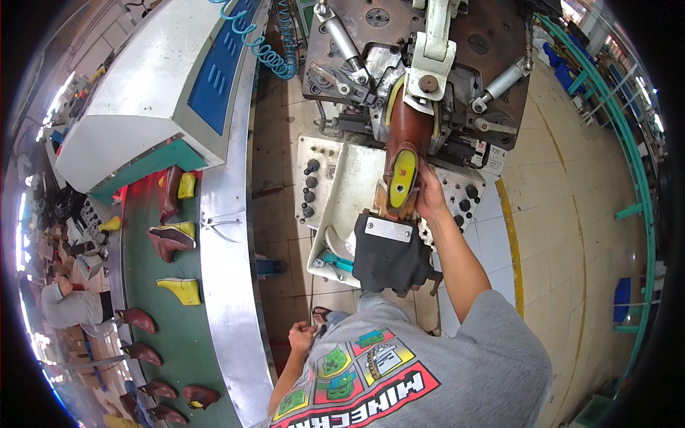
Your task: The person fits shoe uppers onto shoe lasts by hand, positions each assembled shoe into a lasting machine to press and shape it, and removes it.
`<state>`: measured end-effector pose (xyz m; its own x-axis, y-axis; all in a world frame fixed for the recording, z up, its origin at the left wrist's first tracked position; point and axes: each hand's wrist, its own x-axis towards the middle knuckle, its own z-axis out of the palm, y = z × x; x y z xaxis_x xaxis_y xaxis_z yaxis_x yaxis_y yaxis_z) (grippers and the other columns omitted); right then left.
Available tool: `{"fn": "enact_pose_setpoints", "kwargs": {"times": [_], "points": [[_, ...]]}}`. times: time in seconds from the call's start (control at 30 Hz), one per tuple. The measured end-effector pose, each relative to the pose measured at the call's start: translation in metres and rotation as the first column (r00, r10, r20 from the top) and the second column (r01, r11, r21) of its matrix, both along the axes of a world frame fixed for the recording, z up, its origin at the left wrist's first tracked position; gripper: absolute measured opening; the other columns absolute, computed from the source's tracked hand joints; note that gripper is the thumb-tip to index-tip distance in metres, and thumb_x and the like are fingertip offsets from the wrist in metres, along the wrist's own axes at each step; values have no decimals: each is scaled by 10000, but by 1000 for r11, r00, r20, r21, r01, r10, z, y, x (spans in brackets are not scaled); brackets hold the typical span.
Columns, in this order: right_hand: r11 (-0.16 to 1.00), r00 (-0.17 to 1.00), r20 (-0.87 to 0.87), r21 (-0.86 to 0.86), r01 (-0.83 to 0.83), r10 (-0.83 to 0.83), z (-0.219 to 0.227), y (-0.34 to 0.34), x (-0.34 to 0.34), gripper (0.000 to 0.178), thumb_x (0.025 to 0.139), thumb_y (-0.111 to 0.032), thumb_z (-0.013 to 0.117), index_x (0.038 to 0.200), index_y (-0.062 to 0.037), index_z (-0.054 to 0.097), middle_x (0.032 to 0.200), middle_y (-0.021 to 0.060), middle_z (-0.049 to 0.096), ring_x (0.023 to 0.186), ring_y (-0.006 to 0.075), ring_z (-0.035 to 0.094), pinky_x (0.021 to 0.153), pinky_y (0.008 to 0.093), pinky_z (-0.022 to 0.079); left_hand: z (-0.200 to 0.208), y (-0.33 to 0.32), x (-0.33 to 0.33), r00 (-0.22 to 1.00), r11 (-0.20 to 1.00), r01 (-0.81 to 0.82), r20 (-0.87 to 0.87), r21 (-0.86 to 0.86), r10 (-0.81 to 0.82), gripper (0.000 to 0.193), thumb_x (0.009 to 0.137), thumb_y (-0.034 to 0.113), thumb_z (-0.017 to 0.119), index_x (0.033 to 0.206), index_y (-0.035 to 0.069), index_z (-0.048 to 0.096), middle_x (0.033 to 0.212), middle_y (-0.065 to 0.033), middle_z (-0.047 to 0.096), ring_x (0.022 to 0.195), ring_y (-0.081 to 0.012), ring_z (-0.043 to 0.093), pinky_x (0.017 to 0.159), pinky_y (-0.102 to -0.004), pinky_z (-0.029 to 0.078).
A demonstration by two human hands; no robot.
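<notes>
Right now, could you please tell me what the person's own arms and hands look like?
The left hand and right hand are ungloved, and both forearms are uncovered, with no watch or band showing on the right wrist. The right sleeve is short, plain grey fabric; the left sleeve cannot be made out.

The shoe [412,128] at the front edge of the machine [325,80] is reddish brown, tan along its loose rim, around a yellow-green mould [402,197] with red print. The clamp [432,65] is off-white, the pad [389,264] black. On the green belt [175,342], brown shoes [141,319] line the left edge; a plain yellow mould [183,291] sits near the right edge, beside a silver border [228,299]. The grey shirt [457,353] has multicoloured squares in green, yellow and red above a red band with white letters
</notes>
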<state>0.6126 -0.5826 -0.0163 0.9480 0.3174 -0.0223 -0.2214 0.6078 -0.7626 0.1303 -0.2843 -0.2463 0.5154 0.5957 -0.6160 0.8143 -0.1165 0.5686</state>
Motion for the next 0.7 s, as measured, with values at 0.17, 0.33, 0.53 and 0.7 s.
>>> {"fn": "enact_pose_setpoints", "kwargs": {"times": [0.17, 0.33, 0.53, 0.7], "points": [[1000, 997, -71, 13, 10, -9, -2, -1, 0, 459, 1101, -407, 606, 1458, -120, 609, 1376, 66, 699, 1260, 235, 658, 1115, 423, 511, -6, 20, -14, 999, 999, -44, -3, -6, 44, 575, 781, 259, 930, 1219, -52, 725, 1003, -158, 826, 923, -235, 792, 856, -370, 620], [1000, 999, -30, -4, 20, -20, 9, -3, -2, 495, 1080, -421, 627, 1474, -122, 605, 1390, 72, 698, 1259, 247, 664, 1123, 428, 508, -18, 45, -30, 994, 993, -70, 92, 97, 61, 582, 813, 275, 952, 1215, -58, 694, 970, -130, 814, 810, -158, 761, 749, -324, 618], [997, 996, 27, -17, -81, 82, 63, 0, -38, 412, 1084, -334, 646, 1403, -74, 655, 1347, 69, 728, 1233, 216, 690, 1079, 409, 534, 50, 63, 8, 925, 987, -66, 361, -148, 116, 570, 874, 198, 914, 1306, -57, 644, 1086, -110, 781, 984, -176, 746, 876, -325, 607], [943, 961, -43, -189, -276, 272, 123, 24, -109, 440, 1089, -327, 644, 1408, -24, 636, 1351, 105, 729, 1215, 213, 721, 1051, 422, 578, 210, 53, 68, 766, 942, 236, 642, -240, -28, 693, 867, 167, 921, 1438, -44, 589, 1351, -193, 695, 1240, -215, 672, 1066, -363, 550]]}}
